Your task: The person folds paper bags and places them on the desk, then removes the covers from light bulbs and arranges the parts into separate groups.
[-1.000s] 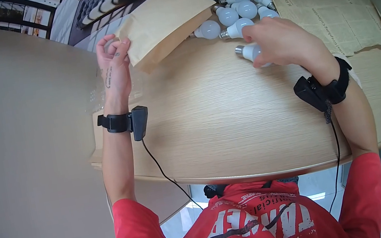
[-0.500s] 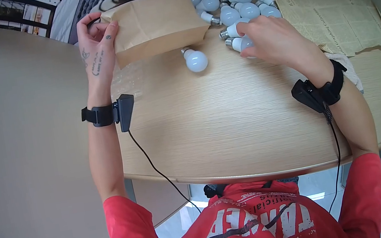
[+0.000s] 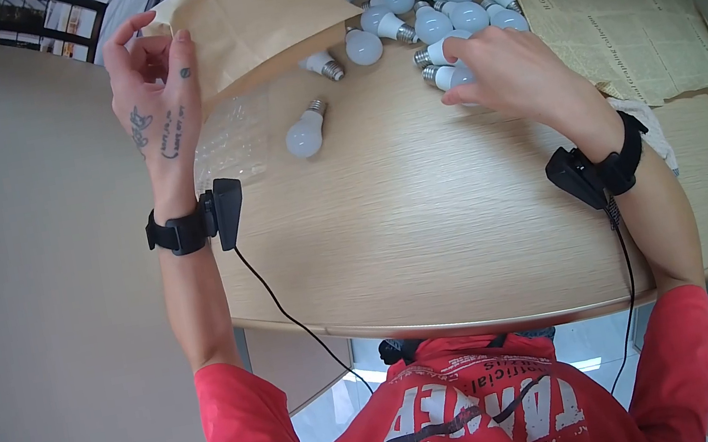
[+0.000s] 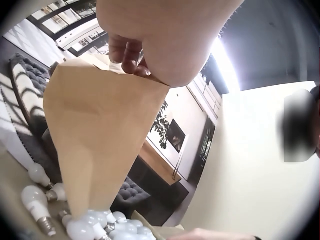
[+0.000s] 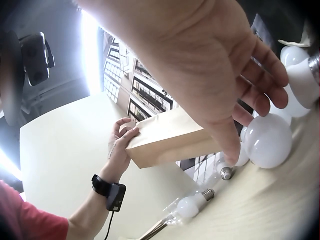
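Observation:
A brown paper bag (image 3: 254, 17) is held up and tilted at the table's far left, its left end gripped by my left hand (image 3: 154, 90). In the left wrist view, fingers curl over the top of the bag (image 4: 102, 115). Loose light bulbs lie under and beside it, one a white bulb (image 3: 305, 133) on the wood and another (image 3: 321, 65) partly hidden by the bag. My right hand (image 3: 508, 69) is over two bulbs lying side by side. In the right wrist view its fingers are loosely bent around a bulb (image 5: 270, 141), with a gap between thumb and bulb.
Several more bulbs (image 3: 433, 23) cluster at the back of the table. A flattened newsprint-patterned paper bag (image 3: 621, 26) lies at the right, near a white cloth (image 3: 646, 130). Clear bubble wrap (image 3: 233, 143) sits at the left. Cables run from both wrist cameras.
My left hand has moved left with the bag, and more bulbs show below it, one rolled leftward. My right hand has pushed a bulb up beside another and stays there.

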### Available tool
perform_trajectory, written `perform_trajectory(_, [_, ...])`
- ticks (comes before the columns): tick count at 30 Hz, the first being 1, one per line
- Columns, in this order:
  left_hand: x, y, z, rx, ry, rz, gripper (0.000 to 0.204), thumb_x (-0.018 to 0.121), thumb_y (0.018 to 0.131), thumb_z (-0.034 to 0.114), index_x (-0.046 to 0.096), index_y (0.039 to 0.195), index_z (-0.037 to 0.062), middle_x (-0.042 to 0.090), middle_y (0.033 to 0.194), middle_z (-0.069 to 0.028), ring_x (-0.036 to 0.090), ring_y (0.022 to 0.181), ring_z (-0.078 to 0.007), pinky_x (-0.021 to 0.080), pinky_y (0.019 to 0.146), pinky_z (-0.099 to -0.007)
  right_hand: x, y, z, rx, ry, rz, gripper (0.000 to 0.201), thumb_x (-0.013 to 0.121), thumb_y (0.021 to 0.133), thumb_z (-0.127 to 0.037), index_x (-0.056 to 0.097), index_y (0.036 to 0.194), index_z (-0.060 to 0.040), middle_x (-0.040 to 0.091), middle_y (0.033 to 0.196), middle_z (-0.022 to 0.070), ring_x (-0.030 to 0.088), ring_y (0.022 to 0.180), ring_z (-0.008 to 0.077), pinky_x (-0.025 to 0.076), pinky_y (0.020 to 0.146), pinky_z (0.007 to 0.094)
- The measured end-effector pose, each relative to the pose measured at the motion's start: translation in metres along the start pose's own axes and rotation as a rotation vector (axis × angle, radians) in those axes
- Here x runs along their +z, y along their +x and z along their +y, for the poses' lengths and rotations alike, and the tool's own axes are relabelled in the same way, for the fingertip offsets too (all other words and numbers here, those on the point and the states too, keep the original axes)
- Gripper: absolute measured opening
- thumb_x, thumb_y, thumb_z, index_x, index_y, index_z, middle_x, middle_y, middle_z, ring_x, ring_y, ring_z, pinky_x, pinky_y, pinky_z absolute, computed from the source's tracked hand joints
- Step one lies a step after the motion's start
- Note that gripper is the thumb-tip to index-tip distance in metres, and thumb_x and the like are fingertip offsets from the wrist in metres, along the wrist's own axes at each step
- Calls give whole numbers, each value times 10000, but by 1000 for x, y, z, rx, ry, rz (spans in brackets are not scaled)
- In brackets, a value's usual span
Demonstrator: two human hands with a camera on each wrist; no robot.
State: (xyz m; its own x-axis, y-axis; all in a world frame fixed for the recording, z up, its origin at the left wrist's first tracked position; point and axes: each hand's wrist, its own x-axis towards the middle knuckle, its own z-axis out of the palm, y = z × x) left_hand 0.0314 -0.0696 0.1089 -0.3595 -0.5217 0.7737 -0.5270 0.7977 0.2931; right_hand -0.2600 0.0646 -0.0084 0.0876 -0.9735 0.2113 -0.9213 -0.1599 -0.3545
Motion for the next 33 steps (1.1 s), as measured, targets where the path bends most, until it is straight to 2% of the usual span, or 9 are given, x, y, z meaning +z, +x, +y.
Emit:
perform_trajectory(4, [-4, -1, 10, 76, 62, -10, 364, 684, 959, 76, 513, 1277, 24, 608, 823, 17, 527, 696, -28, 415, 628, -162, -1, 1, 0, -19, -8, 17, 383, 762, 858, -327, 683, 999, 21, 699, 808, 213, 709, 804, 381, 566, 711, 457])
perform_trajectory(9, [0, -2, 10, -38, 37, -10, 338, 706, 920, 105, 571, 1227, 72, 605, 765, 38, 538, 683, -38, 443, 663, -185, 0, 1, -1, -32, -15, 52, 367, 728, 889, -334, 689, 993, 16, 699, 787, 210, 709, 781, 378, 565, 685, 463])
perform_trajectory(13, [-3, -6, 8, -79, -89, 39, 339, 700, 923, 92, 568, 1234, 63, 589, 769, 35, 537, 703, -33, 441, 682, -180, -4, 2, -4, -14, -13, 33, 352, 714, 902, -329, 692, 986, 12, 699, 780, 202, 708, 767, 374, 563, 672, 465])
perform_trajectory(18, [-3, -4, 11, -41, -161, 127, 339, 684, 936, 87, 553, 1247, 51, 566, 779, 33, 535, 711, -37, 432, 689, -178, -1, 3, -1, -49, -2, 106, 343, 708, 907, -328, 694, 975, 7, 697, 772, 199, 705, 762, 370, 559, 659, 463])
perform_trajectory(21, [-3, -6, 8, -49, -63, 78, 324, 674, 943, 81, 544, 1238, 46, 552, 775, 35, 528, 709, -41, 429, 683, -182, 3, 3, -3, -94, 12, 161, 334, 706, 909, -326, 696, 966, 4, 698, 773, 193, 704, 768, 363, 555, 655, 460])
perform_trajectory(25, [7, -11, 22, -150, -244, 204, 351, 659, 949, 69, 503, 1263, 45, 557, 790, 28, 526, 710, -45, 420, 669, -189, 0, 5, -9, -147, 119, 281, 331, 697, 916, -326, 691, 914, 5, 691, 730, 165, 697, 732, 346, 551, 664, 448])
perform_trajectory(28, [21, -23, 38, -210, -345, 290, 406, 648, 955, 58, 446, 1307, 48, 565, 801, 17, 520, 712, -46, 412, 649, -193, -12, 9, -24, -39, 417, 35, 397, 701, 914, -389, 686, 1013, -4, 716, 850, 163, 709, 791, 314, 559, 729, 416])
perform_trajectory(31, [37, -44, 61, -290, -463, 299, 456, 645, 966, 64, 386, 1341, 52, 567, 807, 4, 519, 720, -51, 404, 625, -189, 5, 8, -38, -70, 852, 72, 606, 704, 908, -478, 589, 1234, 20, 675, 1149, 184, 697, 958, 288, 547, 831, 386])
perform_trajectory(33, [49, -55, 73, -327, -507, 273, 479, 649, 972, 71, 359, 1353, 56, 562, 813, -4, 521, 726, -55, 401, 606, -187, 14, 8, -43, -103, 1074, 104, 768, 703, 902, -519, 456, 1350, 54, 571, 1308, 205, 662, 1061, 295, 529, 895, 376])
